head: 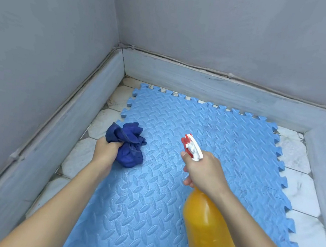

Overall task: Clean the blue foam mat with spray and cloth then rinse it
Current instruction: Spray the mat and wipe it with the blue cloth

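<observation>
A light blue foam mat (226, 142) with a raised oval pattern and jigsaw edges lies flat on the tiled floor. My left hand (106, 151) is closed around a crumpled dark blue cloth (129, 143), held just over the mat's left edge. My right hand (203, 171) grips the neck of a spray bottle (207, 226) full of orange liquid. Its white and red nozzle (192, 146) points away from me, toward the middle of the mat. Faint dark smudges show on the mat's far right half.
Grey walls with a raised grey skirting (202, 81) close in the corner on the left, back and right. White octagonal floor tiles (302, 190) show around the mat on the left and right sides.
</observation>
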